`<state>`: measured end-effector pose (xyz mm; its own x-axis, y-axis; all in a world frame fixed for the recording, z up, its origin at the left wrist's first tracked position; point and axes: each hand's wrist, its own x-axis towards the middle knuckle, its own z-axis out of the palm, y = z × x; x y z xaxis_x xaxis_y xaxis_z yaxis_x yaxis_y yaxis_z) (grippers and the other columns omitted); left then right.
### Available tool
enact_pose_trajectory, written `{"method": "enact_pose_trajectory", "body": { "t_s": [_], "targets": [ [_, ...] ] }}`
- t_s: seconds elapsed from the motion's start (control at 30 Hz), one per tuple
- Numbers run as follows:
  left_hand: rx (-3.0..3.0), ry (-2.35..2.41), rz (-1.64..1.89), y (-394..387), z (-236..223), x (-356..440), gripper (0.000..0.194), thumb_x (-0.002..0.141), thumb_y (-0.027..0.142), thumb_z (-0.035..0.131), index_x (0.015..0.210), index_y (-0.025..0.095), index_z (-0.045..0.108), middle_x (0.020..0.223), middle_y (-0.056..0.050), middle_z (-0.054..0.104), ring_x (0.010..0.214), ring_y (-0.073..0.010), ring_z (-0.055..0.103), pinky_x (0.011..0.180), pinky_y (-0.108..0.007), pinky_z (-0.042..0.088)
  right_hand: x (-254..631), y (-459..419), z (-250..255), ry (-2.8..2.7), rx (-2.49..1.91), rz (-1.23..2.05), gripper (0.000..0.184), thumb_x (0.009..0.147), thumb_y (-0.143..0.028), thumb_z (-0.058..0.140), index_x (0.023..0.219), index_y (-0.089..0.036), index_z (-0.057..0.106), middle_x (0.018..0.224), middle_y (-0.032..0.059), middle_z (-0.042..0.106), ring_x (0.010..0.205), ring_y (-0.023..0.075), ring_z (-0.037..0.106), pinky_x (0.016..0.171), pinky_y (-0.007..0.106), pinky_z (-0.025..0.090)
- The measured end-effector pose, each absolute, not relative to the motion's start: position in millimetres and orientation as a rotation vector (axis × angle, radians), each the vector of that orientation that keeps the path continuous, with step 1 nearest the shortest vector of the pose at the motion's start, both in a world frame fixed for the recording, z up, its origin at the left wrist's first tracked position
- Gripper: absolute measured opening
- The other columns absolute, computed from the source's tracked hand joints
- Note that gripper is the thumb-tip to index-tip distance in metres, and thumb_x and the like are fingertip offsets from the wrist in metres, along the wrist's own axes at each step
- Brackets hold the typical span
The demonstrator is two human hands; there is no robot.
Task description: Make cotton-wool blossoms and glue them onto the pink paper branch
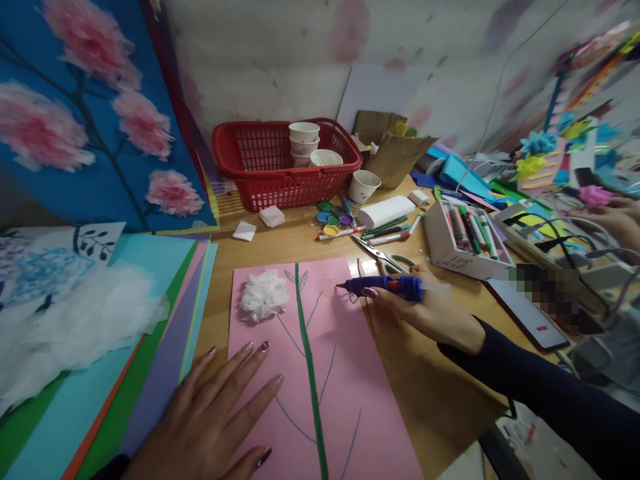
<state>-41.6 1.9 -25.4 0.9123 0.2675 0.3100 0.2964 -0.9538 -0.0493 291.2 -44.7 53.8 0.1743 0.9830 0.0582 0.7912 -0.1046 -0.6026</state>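
Note:
A pink sheet of paper [357,373] lies on the wooden table, with a green stem and thin branches drawn on it. Near its upper left corner sits a white tissue-paper flower [264,296]. My left hand [215,407] rests on the sheet's left side, fingers spread. My right hand [430,310] is wrapped round a blue glue gun [390,287], whose nozzle points left over the upper right of the sheet. Beside the nozzle a faint round outline shows on the paper; whether the tip touches it I cannot tell. Scissors [380,253] lie just behind the glue gun.
A red basket [290,177] with paper cups stands at the back. Markers fill a white box [463,240] at right, near a phone [527,313]. Coloured sheets and white tissue [100,320] cover the left side. Another person's hand [613,223] shows at far right.

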Motion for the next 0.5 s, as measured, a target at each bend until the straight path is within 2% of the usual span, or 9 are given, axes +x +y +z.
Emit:
{"method": "enact_pose_trajectory", "body": {
  "t_s": [0.3, 0.5],
  "targets": [
    [-2.987, -0.462, -0.406, -1.0, -22.5, -40.8, 0.057, 0.085, 0.048, 0.049, 0.138, 0.03, 0.038, 0.146, -0.002, 0.038, 0.131, -0.0238, 0.034, 0.113, -0.043, 0.01, 290.3, -46.9, 52.6, -1.607, -1.971, 0.526, 0.044, 0.079, -0.054, 0.056, 0.05, -0.02, 0.052, 0.045, -0.0024, 0.041, 0.042, 0.01, 0.037, 0.039, 0.025, 0.026],
    [-3.028, -0.473, -0.427, -1.7, -20.0, -41.1, 0.058, 0.084, 0.045, 0.053, 0.138, 0.03, 0.039, 0.147, -0.003, 0.037, 0.132, -0.0239, 0.034, 0.113, -0.043, 0.009, 295.6, -52.2, 50.8, -1.659, -1.907, 0.478, 0.036, 0.079, -0.053, 0.057, 0.064, -0.02, 0.064, 0.06, 0.0027, 0.054, 0.055, 0.0152, 0.048, 0.047, 0.029, 0.037]
  ]
}}
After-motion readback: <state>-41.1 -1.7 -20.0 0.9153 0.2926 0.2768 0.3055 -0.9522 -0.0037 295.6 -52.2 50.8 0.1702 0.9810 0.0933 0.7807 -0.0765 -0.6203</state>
